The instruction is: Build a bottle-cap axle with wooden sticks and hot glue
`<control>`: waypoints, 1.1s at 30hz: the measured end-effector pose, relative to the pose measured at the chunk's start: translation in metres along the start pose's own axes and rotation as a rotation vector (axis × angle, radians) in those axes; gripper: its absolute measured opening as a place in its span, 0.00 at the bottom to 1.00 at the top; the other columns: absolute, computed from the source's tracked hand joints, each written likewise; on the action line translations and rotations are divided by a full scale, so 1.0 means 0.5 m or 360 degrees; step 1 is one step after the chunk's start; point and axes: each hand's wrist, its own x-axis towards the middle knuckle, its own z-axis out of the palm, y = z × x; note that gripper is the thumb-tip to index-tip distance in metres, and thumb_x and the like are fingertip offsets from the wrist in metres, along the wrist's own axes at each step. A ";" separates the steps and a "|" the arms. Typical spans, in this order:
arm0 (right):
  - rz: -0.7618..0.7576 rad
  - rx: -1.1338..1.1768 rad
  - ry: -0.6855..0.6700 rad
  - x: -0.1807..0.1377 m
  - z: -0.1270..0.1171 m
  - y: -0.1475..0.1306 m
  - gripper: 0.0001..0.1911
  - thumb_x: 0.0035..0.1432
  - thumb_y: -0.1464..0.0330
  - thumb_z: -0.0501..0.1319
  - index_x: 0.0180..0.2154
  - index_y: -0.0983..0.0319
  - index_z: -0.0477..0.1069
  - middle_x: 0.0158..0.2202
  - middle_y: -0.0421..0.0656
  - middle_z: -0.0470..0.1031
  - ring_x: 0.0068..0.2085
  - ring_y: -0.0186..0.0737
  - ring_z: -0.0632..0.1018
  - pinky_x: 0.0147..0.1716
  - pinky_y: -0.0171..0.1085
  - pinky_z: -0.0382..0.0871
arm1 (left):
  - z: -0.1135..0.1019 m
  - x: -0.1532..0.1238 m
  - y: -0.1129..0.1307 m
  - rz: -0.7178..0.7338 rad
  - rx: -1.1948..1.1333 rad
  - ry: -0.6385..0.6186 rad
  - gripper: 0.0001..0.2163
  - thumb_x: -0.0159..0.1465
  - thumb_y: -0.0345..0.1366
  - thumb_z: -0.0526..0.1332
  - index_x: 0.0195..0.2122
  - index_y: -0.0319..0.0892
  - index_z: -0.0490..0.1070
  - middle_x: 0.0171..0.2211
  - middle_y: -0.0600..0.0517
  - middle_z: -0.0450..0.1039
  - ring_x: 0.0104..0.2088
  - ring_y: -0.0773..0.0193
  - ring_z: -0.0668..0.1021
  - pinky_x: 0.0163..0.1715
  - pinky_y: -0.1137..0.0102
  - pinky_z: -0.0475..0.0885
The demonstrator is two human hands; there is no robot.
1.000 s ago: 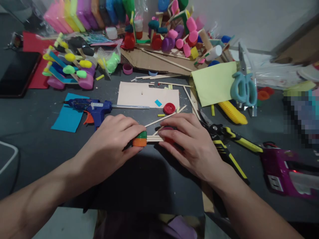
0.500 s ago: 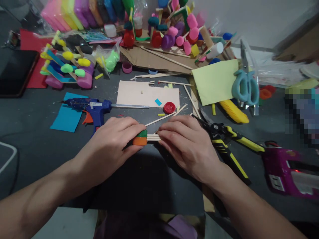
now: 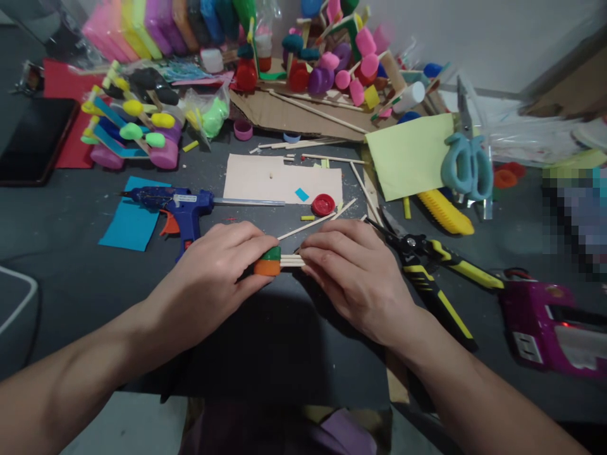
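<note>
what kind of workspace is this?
Probably a hobby or craft table: a blue glue gun, scissors and stacks of coloured foam sheets lie around the two hands, which hold bottle caps joined by wooden sticks.

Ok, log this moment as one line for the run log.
left hand: grips stacked green and orange caps | right hand: covers wooden sticks joined to caps | glue gun behind left hand

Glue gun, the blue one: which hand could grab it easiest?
Probably the left hand. The glue gun lies just beyond its knuckles, on that side. The right hand sits farther off, pressing the sticks beside the orange and green caps.
</note>
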 end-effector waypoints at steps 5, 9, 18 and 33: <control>-0.0013 0.0013 0.0013 -0.001 0.002 0.001 0.05 0.65 0.74 0.61 0.40 0.63 0.76 0.40 0.47 0.82 0.45 0.48 0.77 0.47 0.47 0.73 | -0.001 -0.001 0.001 -0.0025 -0.0014 -0.0011 0.11 0.67 0.30 0.63 0.50 0.34 0.73 0.43 0.46 0.76 0.42 0.56 0.76 0.41 0.64 0.68; -0.0015 -0.0008 0.0016 -0.001 0.009 0.002 0.05 0.65 0.74 0.62 0.41 0.63 0.76 0.40 0.47 0.82 0.45 0.47 0.77 0.46 0.47 0.73 | 0.003 0.000 -0.003 -0.0028 -0.0016 0.0000 0.12 0.66 0.31 0.64 0.50 0.35 0.73 0.42 0.46 0.76 0.41 0.56 0.76 0.40 0.64 0.68; 0.0030 0.0039 -0.0017 -0.009 -0.015 0.020 0.19 0.61 0.62 0.67 0.48 0.70 0.73 0.46 0.56 0.79 0.50 0.53 0.75 0.52 0.52 0.71 | 0.003 0.004 -0.010 -0.0080 0.0117 -0.0027 0.11 0.67 0.35 0.63 0.49 0.40 0.73 0.43 0.48 0.78 0.44 0.54 0.76 0.40 0.63 0.65; 0.0156 -0.0040 -0.0184 -0.016 -0.029 0.030 0.12 0.62 0.68 0.65 0.46 0.68 0.74 0.45 0.54 0.79 0.50 0.54 0.74 0.53 0.52 0.68 | -0.004 0.003 -0.012 -0.0086 0.0140 -0.0095 0.10 0.67 0.37 0.63 0.48 0.42 0.74 0.44 0.49 0.77 0.44 0.53 0.75 0.41 0.62 0.63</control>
